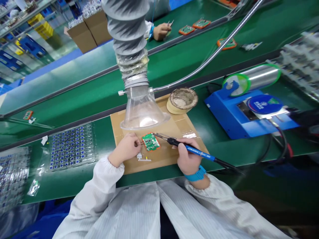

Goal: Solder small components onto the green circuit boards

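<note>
A green circuit board [151,142] with an orange edge lies on a brown cardboard sheet [171,156]. My left hand [128,147] is closed in a pinch at the board's left edge, on what look like thin dark wires [142,143] reaching the board. In my right hand [189,156] is a blue and black soldering iron [193,149], gripped like a pen. Its metal tip points left, at the board's upper right corner; whether it touches cannot be seen. Small white plastic parts [143,157] lie just below the board.
A clear fume hood [144,113] hangs low above the board. Behind it stands a round pot [181,101]. To the right is a blue solder station [234,116] with a wire reel; to the left, a tray of blue parts [72,146]. A co-worker's hand [161,31] shows across the line.
</note>
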`<state>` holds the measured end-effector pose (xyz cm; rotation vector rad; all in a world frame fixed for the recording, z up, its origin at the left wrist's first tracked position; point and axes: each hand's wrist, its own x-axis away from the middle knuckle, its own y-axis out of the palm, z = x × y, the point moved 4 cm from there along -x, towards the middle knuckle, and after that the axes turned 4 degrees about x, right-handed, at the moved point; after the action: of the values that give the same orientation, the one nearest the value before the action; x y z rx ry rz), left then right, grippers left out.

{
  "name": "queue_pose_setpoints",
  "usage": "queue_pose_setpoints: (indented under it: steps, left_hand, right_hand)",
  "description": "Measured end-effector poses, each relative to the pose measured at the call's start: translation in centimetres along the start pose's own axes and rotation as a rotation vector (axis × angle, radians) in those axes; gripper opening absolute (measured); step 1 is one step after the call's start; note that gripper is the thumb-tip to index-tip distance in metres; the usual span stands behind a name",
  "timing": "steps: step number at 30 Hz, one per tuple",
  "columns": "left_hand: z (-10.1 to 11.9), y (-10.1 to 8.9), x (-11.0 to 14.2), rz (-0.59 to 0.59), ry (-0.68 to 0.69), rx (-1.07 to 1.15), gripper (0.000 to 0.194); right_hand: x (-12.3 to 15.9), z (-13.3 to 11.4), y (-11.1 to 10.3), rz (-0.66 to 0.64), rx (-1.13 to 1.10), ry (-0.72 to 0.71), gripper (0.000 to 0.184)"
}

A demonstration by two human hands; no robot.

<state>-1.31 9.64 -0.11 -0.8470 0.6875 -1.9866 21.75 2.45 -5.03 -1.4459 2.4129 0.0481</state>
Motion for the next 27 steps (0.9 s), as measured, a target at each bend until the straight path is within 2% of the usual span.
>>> queue_pose_setpoints:
  steps: [5, 10, 18, 27]
  left_hand:
    - [0.1, 0.1, -0.1, 0.012, -0.013, -0.001, 0.018]
    - [-0.2, 0.3, -0.2, 0.027, -0.010, -0.001, 0.021]
    - [-0.2, 0.4, -0.3, 0.032, 0.023, 0.016, 0.021]
    - [-0.2, 0.3, -0.1, 0.033, 0.068, 0.035, 0.022]
  right_hand:
    - [0.9, -0.5, -0.1, -0.139, -0.033, -0.114, 0.007]
    - [1.2, -1.2, 0.2, -0.255, 0.040, -0.164, 0.007]
    - [0.5, -2.9, 1.0, -0.288, 0.094, -0.230, 0.005]
    - [0.1, -3.5, 1.2, -0.313, 0.098, -0.232, 0.006]
